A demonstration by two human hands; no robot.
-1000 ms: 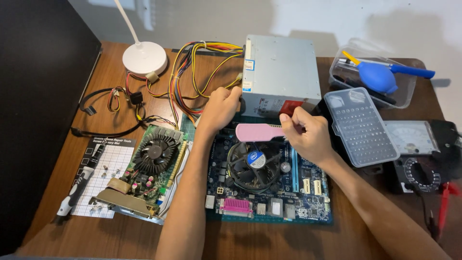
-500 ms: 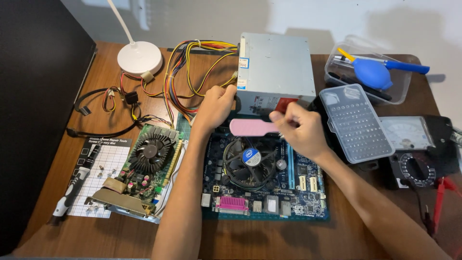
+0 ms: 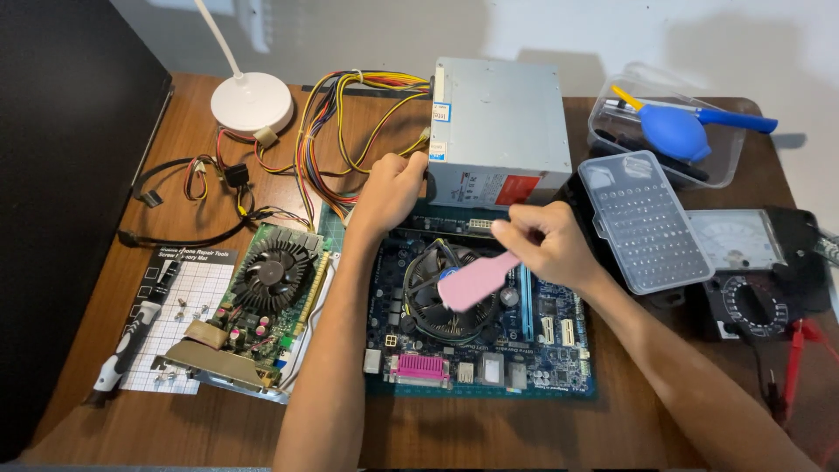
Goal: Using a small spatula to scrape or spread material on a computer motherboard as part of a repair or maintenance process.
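Gripping: the right hand (image 3: 546, 245) is closed around a pink flat tool (image 3: 476, 278), its broad end tilted down over the cooler fan (image 3: 446, 295).
Left hand: the left hand (image 3: 389, 192) is curled, fingers pressed against the top edge of the motherboard (image 3: 542, 350), just beside the grey power supply (image 3: 498, 131); I cannot tell whether it pinches anything.
Pink tool: over the fan's hub, blurred, so contact is unclear.
Motherboard: blue, flat on the wooden table (image 3: 218, 428), between both forearms.
Left of board: a graphics card (image 3: 262, 297) with a black fan, partly on a white screw mat (image 3: 179, 306); a black screwdriver (image 3: 127, 345) lies at the mat's edge.
Behind: bundled coloured cables (image 3: 341, 131) beside a white lamp base (image 3: 252, 102).
Right of board: a clear bit case (image 3: 642, 218), an analogue multimeter (image 3: 743, 262), and a clear tray (image 3: 725, 162) holding a blue air blower (image 3: 671, 129).
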